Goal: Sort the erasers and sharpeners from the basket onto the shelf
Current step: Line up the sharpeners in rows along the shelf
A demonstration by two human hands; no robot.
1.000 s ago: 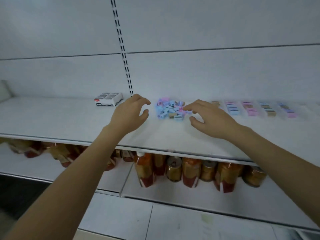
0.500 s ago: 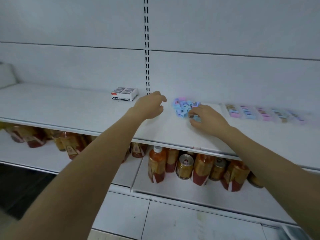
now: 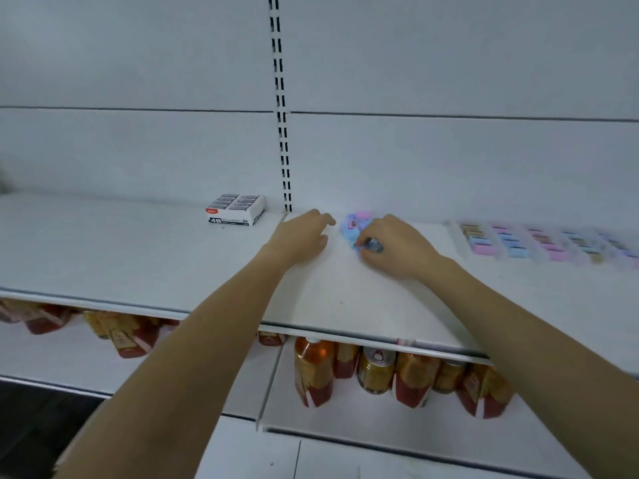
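Observation:
A loose pile of small blue and pink sharpeners (image 3: 356, 223) lies on the white shelf (image 3: 138, 257), just right of the slotted upright. My right hand (image 3: 397, 247) covers the pile's right side, and its thumb and fingers pinch a dark blue sharpener (image 3: 373, 246) at the pile's front edge. My left hand (image 3: 301, 236) rests on the shelf just left of the pile, fingers relaxed, holding nothing. A white box of erasers (image 3: 237, 209) stands further left. No basket is in view.
Rows of pink, blue and tan small items (image 3: 539, 242) are laid out on the shelf to the right. On the lower shelf stand orange bottles (image 3: 313, 371) and gold cans (image 3: 375, 373). The shelf's front edge (image 3: 345, 331) runs between my forearms.
My right hand has closed over the pile and pinched a dark blue sharpener at its front. My left hand has stayed beside the pile. The view has moved closer to the shelf.

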